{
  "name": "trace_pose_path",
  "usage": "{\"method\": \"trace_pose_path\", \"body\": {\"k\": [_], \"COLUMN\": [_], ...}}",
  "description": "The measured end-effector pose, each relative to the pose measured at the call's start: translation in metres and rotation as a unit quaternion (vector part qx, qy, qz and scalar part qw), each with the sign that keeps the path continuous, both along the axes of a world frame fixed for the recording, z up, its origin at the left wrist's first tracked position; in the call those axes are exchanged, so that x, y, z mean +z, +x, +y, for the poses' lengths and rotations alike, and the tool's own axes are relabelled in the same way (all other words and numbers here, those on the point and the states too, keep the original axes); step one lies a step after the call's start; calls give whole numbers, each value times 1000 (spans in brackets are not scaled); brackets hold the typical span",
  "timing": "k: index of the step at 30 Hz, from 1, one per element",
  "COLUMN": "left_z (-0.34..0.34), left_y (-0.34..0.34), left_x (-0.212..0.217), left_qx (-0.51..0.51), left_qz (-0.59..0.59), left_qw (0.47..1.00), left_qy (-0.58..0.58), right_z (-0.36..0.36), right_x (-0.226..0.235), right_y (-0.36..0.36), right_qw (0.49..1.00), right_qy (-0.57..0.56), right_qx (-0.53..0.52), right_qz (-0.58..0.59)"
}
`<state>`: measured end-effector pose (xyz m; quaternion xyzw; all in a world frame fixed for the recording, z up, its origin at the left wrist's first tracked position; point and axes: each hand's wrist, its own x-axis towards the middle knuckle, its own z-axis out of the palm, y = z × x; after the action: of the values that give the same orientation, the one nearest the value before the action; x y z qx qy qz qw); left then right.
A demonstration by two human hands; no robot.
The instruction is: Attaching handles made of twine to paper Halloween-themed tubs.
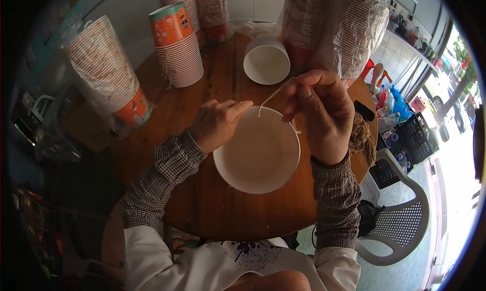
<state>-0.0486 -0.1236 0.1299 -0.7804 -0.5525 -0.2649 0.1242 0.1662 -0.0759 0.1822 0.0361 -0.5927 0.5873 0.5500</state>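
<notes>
A white paper tub (pixel 255 149) stands on the round wooden table with its mouth facing up. Over its left rim is my left hand (pixel 218 123), palm down, the fingers stretched toward the right; part of its underside is hidden. Above the far right rim my right hand (pixel 324 113) is closed in a pinch on a thin, pale string (pixel 271 97). One end of that string dangles over the tub near my left fingertips, without clearly touching them. A bundle of brown string (pixel 361 139) lies at the table's right edge.
Tall stacks of paper tubs in plastic wrap (pixel 104 63) (pixel 349 32) and an unwrapped orange-topped stack (pixel 178 48) line the far side. A single white tub (pixel 267 63) lies tipped there. At right are a black crate (pixel 415 136) and a white plastic chair (pixel 400 215).
</notes>
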Motion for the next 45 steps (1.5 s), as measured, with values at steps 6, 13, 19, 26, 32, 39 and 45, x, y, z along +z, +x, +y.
{"method": "trace_pose_path", "body": {"k": [6, 13, 19, 26, 32, 39, 45], "left_z": [14, 58, 78, 92, 101, 55, 33], "left_y": [-18, -16, -13, -26, -59, -18, 14], "left_x": [-20, -25, -26, -30, -41, 6, 11], "left_qx": [88, -7, -83, -27, 16, -73, -170], "left_qz": [-55, -218, -256, -178, -170, -290, -399], "left_qw": [993, 972, 954, 983, 985, 944, 901], "left_qy": [-52, -87, -133, -28, 22, 141, 13], "right_z": [25, 37, 58, 78, 72, 75, 64], "right_x": [-16, -15, -12, -16, -14, -28, -33], "right_y": [-16, -35, -29, -23, -19, -37, -50], "right_qw": [997, 992, 994, 988, 975, 959, 945], "right_qy": [-79, -108, -109, -103, -110, -180, -212], "right_qx": [7, 27, 4, 69, 161, 204, 241], "right_qz": [-24, -55, -2, 87, 104, 74, 69]}}
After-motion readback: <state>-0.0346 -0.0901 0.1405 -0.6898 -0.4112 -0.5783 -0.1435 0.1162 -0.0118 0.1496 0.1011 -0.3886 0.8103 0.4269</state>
